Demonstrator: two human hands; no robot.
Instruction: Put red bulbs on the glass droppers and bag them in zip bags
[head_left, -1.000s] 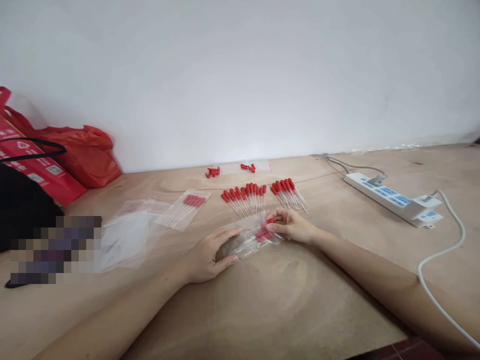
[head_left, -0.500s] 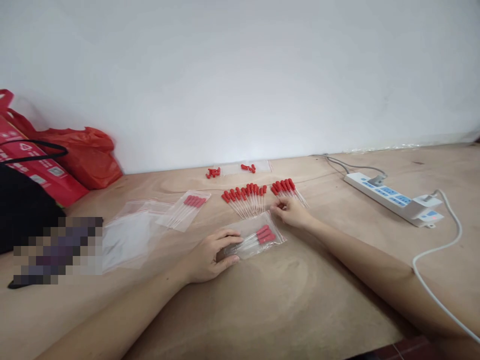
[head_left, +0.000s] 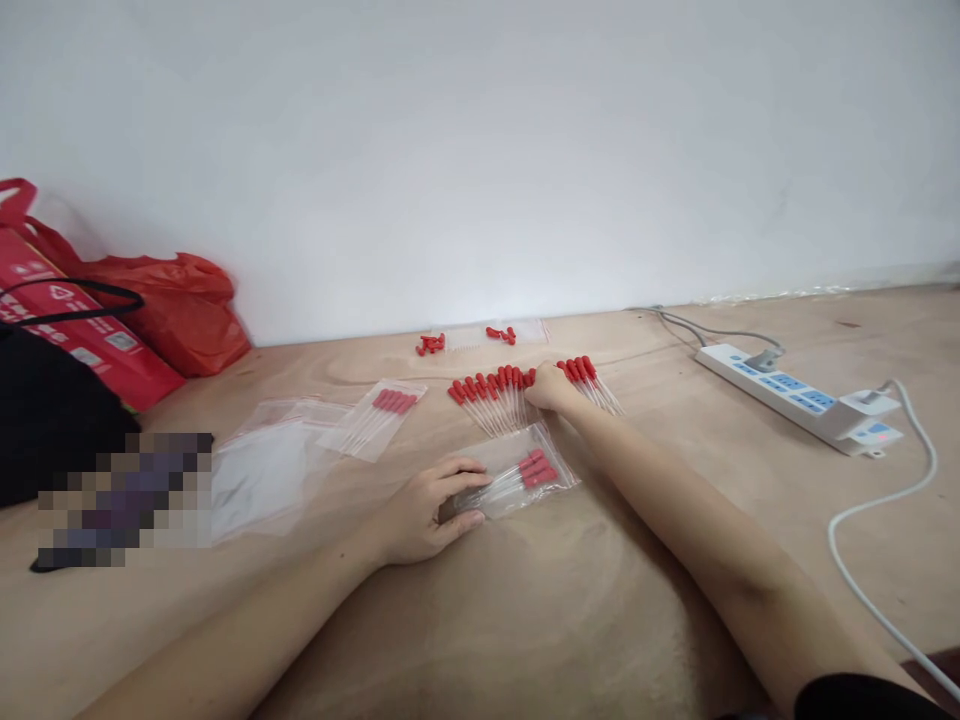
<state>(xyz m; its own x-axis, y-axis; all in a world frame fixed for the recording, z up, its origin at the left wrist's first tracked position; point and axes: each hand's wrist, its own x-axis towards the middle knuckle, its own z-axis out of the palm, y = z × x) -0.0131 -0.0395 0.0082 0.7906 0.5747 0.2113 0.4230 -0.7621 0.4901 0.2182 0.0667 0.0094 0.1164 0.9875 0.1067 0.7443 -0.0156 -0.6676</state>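
Head view — the bag [head_left: 517, 446] touches the left hand [head_left: 424, 510] — right hand [head_left: 550, 388] beyond.

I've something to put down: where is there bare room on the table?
Bare table lies between the forearms, nearer than the bag at the left hand, and between the right forearm and power strip. Crowded: around the right hand, among red-capped droppers.

The surface [head_left: 525, 620] looks like smooth wood with a dull, faintly satin grain. On it, the front bag [head_left: 510, 450] is thin, clear plastic film with glossy creases; the stacked bags [head_left: 262, 470] look milkier. The red bulbs [head_left: 491, 382] seem soft and rubbery, their stems [head_left: 495, 412] slick and see-through, plastic or perhaps glass. The power strip [head_left: 795, 400] is smooth, hard plastic, the carrier bag [head_left: 195, 315] crinkled, shiny plastic.
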